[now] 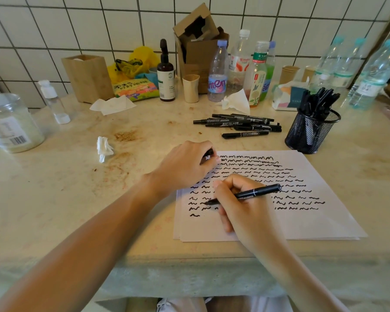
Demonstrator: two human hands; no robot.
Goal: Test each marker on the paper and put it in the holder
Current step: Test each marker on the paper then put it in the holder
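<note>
Head view: right hand (245, 208) presses marker (245, 194) to paper (313, 221).

black marker (245, 194) tip apparently touching scribbled paper (302, 221)

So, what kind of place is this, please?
Probably an informal home or workshop counter, not a tidy office: a white tiled wall, a stained stone counter, and many drink bottles.

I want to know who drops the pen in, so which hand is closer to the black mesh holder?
Right. The right hand writes on the paper, below-left of the mesh holder; the left hand sits farther left.
</note>
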